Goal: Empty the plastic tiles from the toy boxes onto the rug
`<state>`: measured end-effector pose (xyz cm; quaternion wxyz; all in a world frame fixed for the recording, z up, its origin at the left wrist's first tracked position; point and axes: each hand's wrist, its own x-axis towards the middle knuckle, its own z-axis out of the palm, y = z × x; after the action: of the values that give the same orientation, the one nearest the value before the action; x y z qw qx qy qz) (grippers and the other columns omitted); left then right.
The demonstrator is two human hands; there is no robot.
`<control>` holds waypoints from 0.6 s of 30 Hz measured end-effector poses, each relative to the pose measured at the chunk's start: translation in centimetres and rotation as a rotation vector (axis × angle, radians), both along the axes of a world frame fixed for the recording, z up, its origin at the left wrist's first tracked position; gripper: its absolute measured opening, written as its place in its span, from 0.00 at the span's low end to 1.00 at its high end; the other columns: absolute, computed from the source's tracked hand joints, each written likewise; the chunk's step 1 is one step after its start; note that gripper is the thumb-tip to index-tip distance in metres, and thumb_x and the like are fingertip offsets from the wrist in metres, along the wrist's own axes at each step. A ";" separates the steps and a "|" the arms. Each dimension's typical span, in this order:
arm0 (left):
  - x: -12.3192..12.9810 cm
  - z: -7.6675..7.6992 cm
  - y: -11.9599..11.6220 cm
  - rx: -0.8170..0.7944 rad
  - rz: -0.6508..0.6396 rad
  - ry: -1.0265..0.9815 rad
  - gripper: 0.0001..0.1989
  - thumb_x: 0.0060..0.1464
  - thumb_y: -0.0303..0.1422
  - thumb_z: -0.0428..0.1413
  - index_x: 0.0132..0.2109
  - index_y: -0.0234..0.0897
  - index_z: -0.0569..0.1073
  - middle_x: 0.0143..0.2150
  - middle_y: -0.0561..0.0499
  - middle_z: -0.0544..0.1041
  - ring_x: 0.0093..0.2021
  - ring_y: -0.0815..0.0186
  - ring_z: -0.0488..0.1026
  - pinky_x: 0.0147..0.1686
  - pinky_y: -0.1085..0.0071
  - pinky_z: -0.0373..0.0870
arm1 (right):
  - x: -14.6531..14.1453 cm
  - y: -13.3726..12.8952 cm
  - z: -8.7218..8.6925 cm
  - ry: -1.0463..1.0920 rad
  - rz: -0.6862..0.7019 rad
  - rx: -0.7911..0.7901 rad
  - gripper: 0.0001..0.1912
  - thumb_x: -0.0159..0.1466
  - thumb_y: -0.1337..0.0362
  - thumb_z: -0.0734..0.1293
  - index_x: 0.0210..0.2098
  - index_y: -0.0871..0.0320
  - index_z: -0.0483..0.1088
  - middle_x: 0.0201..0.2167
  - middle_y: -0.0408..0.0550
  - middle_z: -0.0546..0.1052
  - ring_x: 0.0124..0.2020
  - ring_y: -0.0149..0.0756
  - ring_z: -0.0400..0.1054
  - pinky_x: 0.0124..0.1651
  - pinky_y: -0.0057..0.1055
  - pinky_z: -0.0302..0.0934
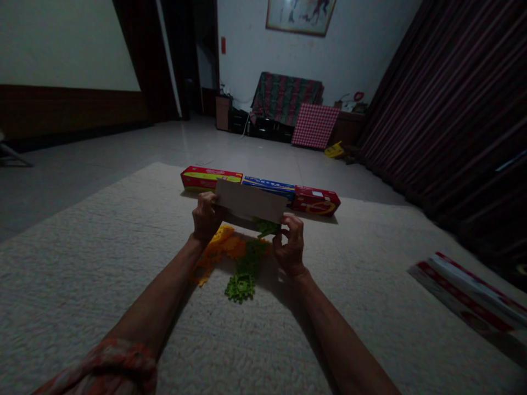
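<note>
A grey-brown cardboard piece (pixel 251 202), perhaps an opened box flap, is held up between my two hands. My left hand (pixel 206 215) is closed on its left end, and my right hand (pixel 290 244) pinches its right end. Something green and leafy (pixel 265 226) shows under the cardboard beside my right fingers. Below, on the pale textured cover, lie orange and yellow lacy pieces (pixel 222 247) and a green frilly piece (pixel 241 286). The cardboard hides part of the boxes behind it.
Behind my hands stand a red and yellow box (pixel 212 175), a blue box (pixel 269 185) and a dark red box (pixel 316 201) in a row. A red and white box (pixel 473 293) lies at the right. The cover (pixel 102 247) ends before the tiled floor.
</note>
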<state>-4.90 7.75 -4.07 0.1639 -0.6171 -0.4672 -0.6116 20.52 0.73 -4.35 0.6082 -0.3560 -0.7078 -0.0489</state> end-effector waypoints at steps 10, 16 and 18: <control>-0.5 -0.1 0.2 0.018 -0.043 -0.075 0.12 0.50 0.35 0.58 0.41 0.40 0.65 0.40 0.46 0.73 0.39 0.64 0.73 0.37 0.67 0.73 | 0.0 0.2 0.6 -0.076 0.032 0.076 0.27 0.64 0.77 0.56 0.59 0.50 0.60 0.54 0.54 0.67 0.57 0.44 0.65 0.47 0.46 0.76; -0.6 -0.4 0.4 0.029 -0.040 -0.067 0.11 0.51 0.33 0.57 0.41 0.40 0.65 0.40 0.47 0.73 0.39 0.64 0.73 0.38 0.67 0.74 | 0.1 0.2 0.4 -0.081 0.056 0.058 0.27 0.63 0.75 0.58 0.59 0.50 0.60 0.55 0.54 0.66 0.58 0.45 0.64 0.47 0.48 0.76; -0.6 -0.3 0.4 0.013 -0.031 -0.059 0.11 0.50 0.31 0.57 0.42 0.40 0.65 0.40 0.47 0.73 0.39 0.65 0.72 0.38 0.68 0.73 | 0.2 0.0 0.4 -0.079 0.068 0.038 0.27 0.63 0.75 0.59 0.59 0.50 0.60 0.56 0.54 0.66 0.58 0.45 0.64 0.46 0.45 0.76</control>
<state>-5.54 8.11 -4.42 0.1445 -0.6048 -0.4582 -0.6351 20.68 0.78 -3.94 0.5878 -0.3178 -0.7419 -0.0558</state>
